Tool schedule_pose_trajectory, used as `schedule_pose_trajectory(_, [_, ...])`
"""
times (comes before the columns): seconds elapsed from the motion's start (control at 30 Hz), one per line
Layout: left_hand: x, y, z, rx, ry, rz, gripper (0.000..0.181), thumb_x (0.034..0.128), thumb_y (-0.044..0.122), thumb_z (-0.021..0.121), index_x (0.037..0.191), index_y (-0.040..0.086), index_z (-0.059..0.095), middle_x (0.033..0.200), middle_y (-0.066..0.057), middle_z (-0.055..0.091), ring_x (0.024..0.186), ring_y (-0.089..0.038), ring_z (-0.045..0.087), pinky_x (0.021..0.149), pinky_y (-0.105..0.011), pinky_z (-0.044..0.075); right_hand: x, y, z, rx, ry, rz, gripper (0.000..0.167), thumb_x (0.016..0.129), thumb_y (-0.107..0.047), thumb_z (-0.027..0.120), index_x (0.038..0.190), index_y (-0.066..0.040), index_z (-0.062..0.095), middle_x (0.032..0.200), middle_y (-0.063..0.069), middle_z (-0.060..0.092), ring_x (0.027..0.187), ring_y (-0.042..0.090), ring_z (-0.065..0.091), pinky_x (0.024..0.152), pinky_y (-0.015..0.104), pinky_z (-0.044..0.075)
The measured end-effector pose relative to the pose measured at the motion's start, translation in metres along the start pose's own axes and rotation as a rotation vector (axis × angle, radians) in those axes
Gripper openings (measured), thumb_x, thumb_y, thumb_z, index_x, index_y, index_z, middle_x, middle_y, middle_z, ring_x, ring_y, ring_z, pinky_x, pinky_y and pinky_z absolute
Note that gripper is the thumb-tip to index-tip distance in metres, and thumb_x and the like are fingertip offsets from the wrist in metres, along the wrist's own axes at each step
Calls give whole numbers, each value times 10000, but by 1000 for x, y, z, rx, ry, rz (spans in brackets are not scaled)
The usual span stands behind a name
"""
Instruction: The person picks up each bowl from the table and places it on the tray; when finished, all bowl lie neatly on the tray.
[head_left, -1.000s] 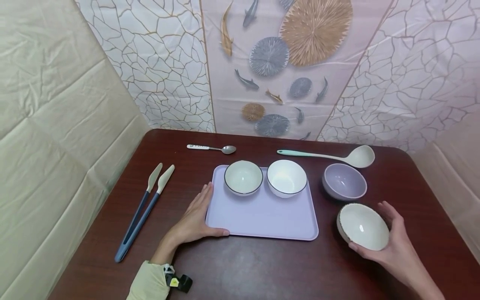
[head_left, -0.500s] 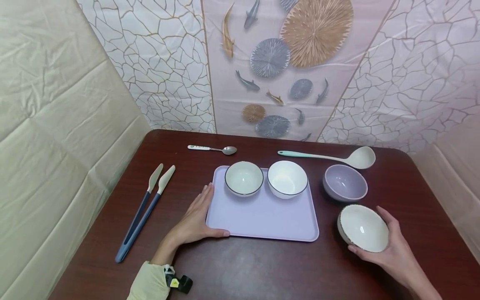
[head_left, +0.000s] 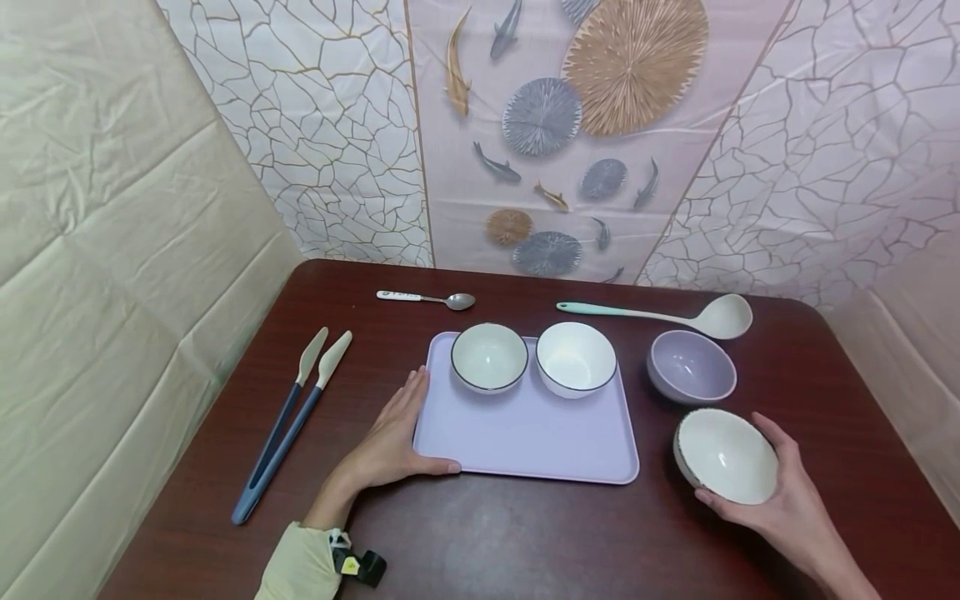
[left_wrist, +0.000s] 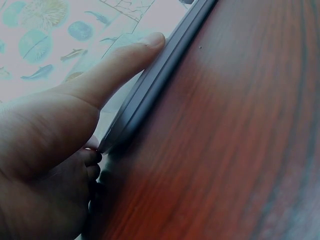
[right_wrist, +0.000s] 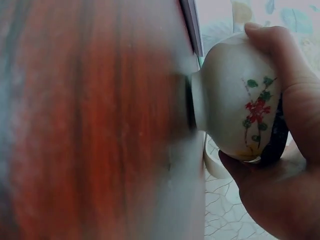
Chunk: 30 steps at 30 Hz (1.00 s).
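My left hand (head_left: 386, 437) lies at the lilac tray's (head_left: 525, 437) front left corner, fingers straight along the left side and thumb on the front rim. The left wrist view shows that thumb against the tray's edge (left_wrist: 145, 92). Two dark-rimmed bowls, one pale green (head_left: 489, 358) and one white (head_left: 576, 358), stand on the tray's back half. Right of the tray, my right hand (head_left: 798, 508) grips a cream bowl (head_left: 726, 457) between thumb and fingers. In the right wrist view, this bowl (right_wrist: 230, 95) has a red flower; whether its foot touches the table cannot be told.
A purple bowl (head_left: 692, 367) stands just behind the cream bowl. Behind it lies a ladle (head_left: 723, 317) with a mint handle. A small spoon (head_left: 459, 302) lies behind the tray, and blue-handled tongs (head_left: 288, 433) at the left. Patterned cloth (head_left: 555, 217) hangs beyond the table.
My right hand's fingers have drawn in a little against the cream bowl's right side. My left hand, the tray and its two bowls keep their places.
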<state>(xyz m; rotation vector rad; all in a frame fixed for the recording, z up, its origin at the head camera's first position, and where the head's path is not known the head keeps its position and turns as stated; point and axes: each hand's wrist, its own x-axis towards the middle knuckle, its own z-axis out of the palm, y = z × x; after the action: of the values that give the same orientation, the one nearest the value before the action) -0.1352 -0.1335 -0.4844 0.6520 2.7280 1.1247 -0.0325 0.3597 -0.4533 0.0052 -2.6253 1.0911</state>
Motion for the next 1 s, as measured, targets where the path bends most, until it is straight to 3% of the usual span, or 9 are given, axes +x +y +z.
schedule_pose_trajectory(0.3, [-1, 1, -2, -6, 7, 22, 1363, 625, 659, 824, 1568, 35, 62, 1629, -122, 46, 1484, -238, 13, 1157, -502, 82, 16, -41, 10, 32, -28, -104, 1265, 508, -87, 982, 1540, -147, 254, 1358, 140, 456, 1101, 28, 435, 817, 53, 342])
schedule_pose_trajectory(0.6, [0, -1, -1, 18, -8, 3, 1364, 630, 708, 786, 1574, 63, 41, 1635, -92, 25, 1482, -199, -11, 1164, -464, 69, 39, -86, 58, 171, -169, -181, 1274, 487, -184, 1004, 1531, -164, 273, 1415, 73, 447, 1155, 146, 499, 918, 122, 374])
schedule_pose_trajectory(0.87, [0, -2, 0, 20, 12, 34, 1370, 623, 710, 789, 1568, 33, 63, 1629, -121, 49, 1484, -243, 20, 1159, -495, 93, 51, -122, 112, 184, -247, -190, 1222, 521, -439, 966, 1505, -224, 274, 1352, 34, 479, 1160, 189, 511, 936, 410, 438])
schedule_pose_trajectory(1.0, [0, -1, 0, 19, 10, 35, 1371, 623, 714, 786, 1569, 37, 59, 1629, -117, 46, 1484, -233, 14, 1164, -478, 83, 55, -134, 128, 213, -244, -216, 1236, 513, -436, 968, 1505, -203, 269, 1352, 41, 488, 1162, 211, 517, 937, 475, 433])
